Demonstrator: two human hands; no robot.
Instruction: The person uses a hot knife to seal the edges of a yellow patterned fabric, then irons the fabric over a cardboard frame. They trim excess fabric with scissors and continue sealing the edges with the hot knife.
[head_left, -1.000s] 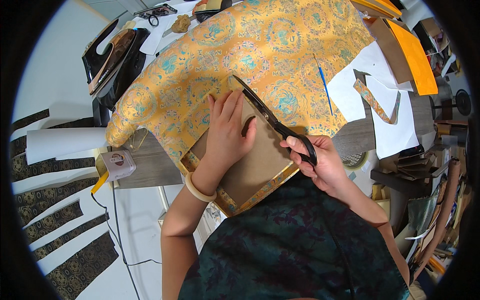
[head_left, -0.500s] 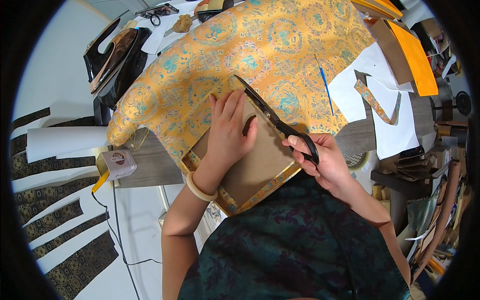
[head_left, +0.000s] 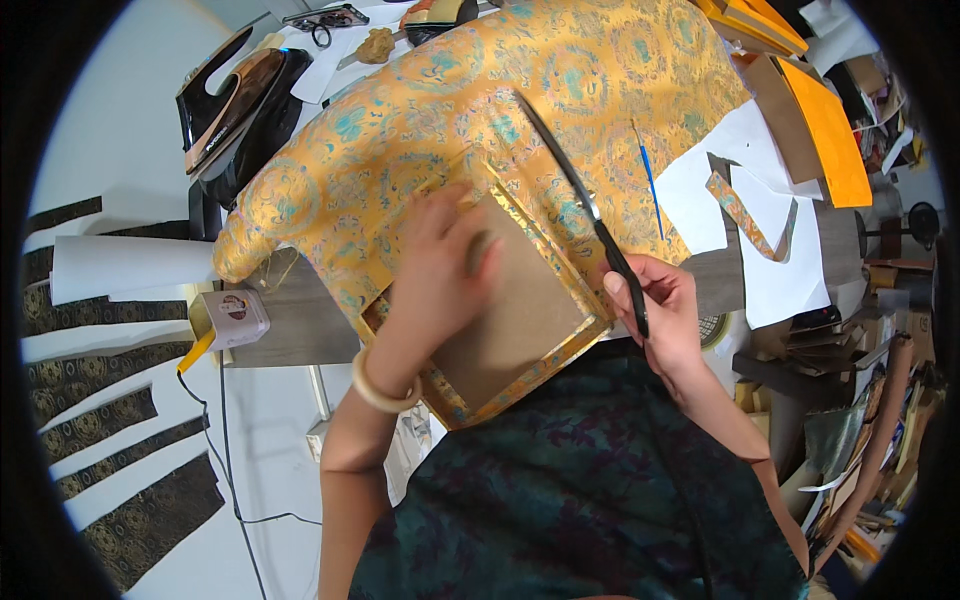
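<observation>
In my right hand [head_left: 660, 305] is a pair of black scissors [head_left: 570, 175], fingers around the handles. The blades point away from me over the yellow patterned brocade fabric [head_left: 400, 150] and look closed. A shallow box [head_left: 555, 375] with a brown board inside and brocade-covered edges lies tilted on the near part of the fabric, against my dark apron-like garment. My left hand [head_left: 440, 260], smeared by motion, is over the box's left side; its fingers are too blurred to read. A pale bangle circles that wrist.
A black iron [head_left: 235, 110] stands at the far left. On the right are a blue pen-like stick [head_left: 650, 185], white paper [head_left: 775, 290], a brocade strip [head_left: 742, 212] and an orange-sided box [head_left: 825, 130]. A small carton [head_left: 238, 320] sits at the left table edge.
The scissors have swung away from the box's far corner, to the right and more upright. My left hand has come off the far edge and drawn slightly left.
</observation>
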